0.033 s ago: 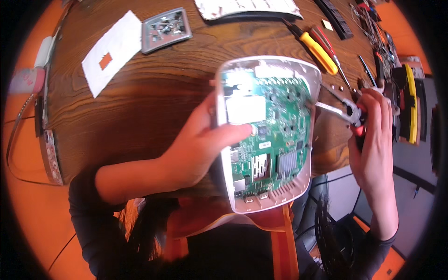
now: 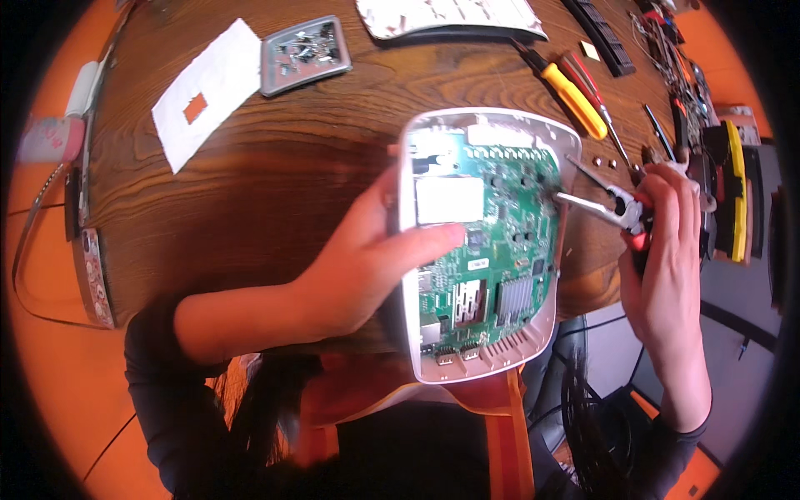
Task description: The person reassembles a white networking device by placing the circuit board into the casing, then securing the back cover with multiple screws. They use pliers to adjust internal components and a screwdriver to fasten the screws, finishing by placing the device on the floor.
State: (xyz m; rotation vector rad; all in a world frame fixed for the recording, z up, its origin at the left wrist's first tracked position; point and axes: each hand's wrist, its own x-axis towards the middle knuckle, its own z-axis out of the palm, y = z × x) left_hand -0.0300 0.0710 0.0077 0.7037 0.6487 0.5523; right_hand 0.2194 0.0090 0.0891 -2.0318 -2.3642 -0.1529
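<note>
My left hand is closed on the left side of an open white plastic casing, its thumb lying over the green circuit board inside. The casing's rim is tilted toward me above the table's near edge. A white block and a grey finned heat sink sit on the board. In my right hand are long-nose pliers with red on the handles. Their jaws are spread, with the tips at the casing's right edge; whether they touch it I cannot tell.
A grey tray of small metal parts and a white paper lie at the far left. Beyond the casing rests a white panel. Yellow-handled and red-handled screwdrivers lie far right, near small screws.
The pliers' tips have moved left, from beside the casing's right edge to over it. The whole view has shifted slightly; my left hand keeps its hold on the casing.
</note>
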